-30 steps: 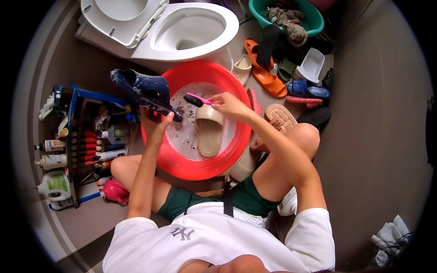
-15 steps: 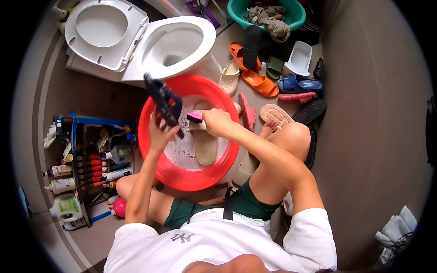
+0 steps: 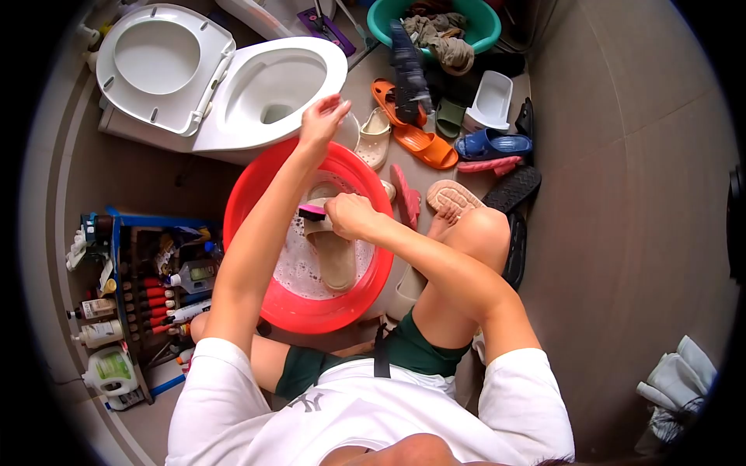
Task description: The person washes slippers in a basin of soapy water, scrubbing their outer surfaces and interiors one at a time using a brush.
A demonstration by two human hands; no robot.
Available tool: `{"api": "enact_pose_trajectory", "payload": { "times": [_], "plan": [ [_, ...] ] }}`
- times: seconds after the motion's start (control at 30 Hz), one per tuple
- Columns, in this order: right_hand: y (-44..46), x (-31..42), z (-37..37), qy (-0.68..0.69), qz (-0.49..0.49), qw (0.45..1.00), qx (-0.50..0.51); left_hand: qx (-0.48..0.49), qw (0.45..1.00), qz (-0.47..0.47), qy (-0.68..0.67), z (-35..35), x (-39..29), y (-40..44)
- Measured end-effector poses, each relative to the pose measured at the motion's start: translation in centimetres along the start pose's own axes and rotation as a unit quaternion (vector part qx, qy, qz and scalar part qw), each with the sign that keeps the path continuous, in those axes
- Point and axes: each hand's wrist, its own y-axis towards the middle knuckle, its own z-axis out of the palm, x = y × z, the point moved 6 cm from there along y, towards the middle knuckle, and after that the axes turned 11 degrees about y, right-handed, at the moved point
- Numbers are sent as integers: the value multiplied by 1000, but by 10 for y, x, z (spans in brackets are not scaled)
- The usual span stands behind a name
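My left hand (image 3: 324, 123) is stretched out past the far rim of the red basin (image 3: 233, 225), near the toilet bowl, with its fingers loosely extended and holding nothing. A dark slipper (image 3: 409, 68), smeared by motion, is beyond it over the footwear at the back; whether it touches them I cannot tell. In my right hand (image 3: 350, 216) is a scrubbing brush (image 3: 313, 211) with a pink back, held over the basin. Below the brush, a beige slipper (image 3: 336, 260) lies in foamy water (image 3: 299, 268).
Behind the basin stands a white toilet (image 3: 272, 85). Orange slippers (image 3: 427, 146), a cream clog (image 3: 374, 138), blue slippers (image 3: 493, 144) and a white tub (image 3: 489, 101) crowd the floor. A teal basin (image 3: 373, 17) holds cloth. Bottles fill a rack (image 3: 116, 256) at left.
My left hand has let go of the dark slipper and reached forward; the slipper has moved away to the back right. My right hand still grips the brush over the basin. The view has shifted slightly.
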Motion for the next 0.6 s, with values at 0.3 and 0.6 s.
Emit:
{"api": "enact_pose_trajectory", "payload": {
  "times": [0.3, 0.6],
  "plan": [
    [-4, 10, -35, -39, -1, 996, -75, -59, 962, 69, 257, -118, 88, -126],
    [1, -1, -53, -118, 0, 982, -147, 171, 858, 204, 440, -53, 94, -164]
  ]
}}
